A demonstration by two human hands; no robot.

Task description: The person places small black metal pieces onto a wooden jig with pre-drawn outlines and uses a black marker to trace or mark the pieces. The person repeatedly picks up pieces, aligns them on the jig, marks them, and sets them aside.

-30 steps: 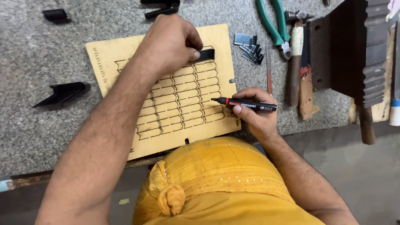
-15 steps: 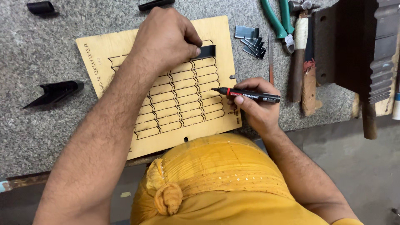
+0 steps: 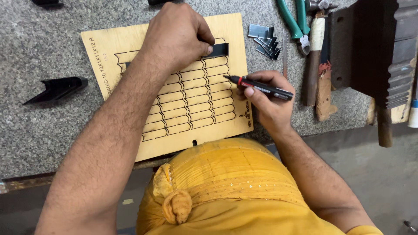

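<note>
I work at a grey speckled stone bench (image 3: pixel 39 130). Its front edge (image 3: pixel 17 185) looks worn and rusty. Below me is a plain grey concrete floor (image 3: pixel 383 187). The light is soft and even.

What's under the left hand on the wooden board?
The left hand presses on the wooden board, fingertips at a dark metal strip in a slot. The slots beneath the palm are hidden.

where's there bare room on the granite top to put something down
Most bare granite lies left of the wooden board, around the black folded piece. A smaller patch lies right of the right hand, below the hammer. The top right is crowded: metal strips, green pliers, dark block. The left hand covers the board's top.
</note>
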